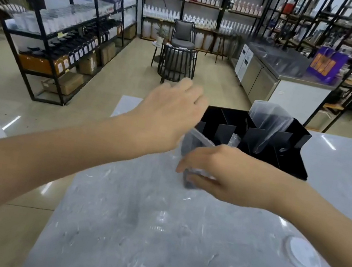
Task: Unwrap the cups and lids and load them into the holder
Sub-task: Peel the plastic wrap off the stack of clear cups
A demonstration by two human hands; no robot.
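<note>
right hand (217, 175) clamps the wrapped cup stack (191, 159) steady beside the black holder (295, 139) — so the left hand (169, 113), fingers hidden, can strip the film.

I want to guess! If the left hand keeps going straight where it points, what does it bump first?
Probably the black holder. The left hand points up and right toward its near left corner, though depth is hard to judge.
</note>
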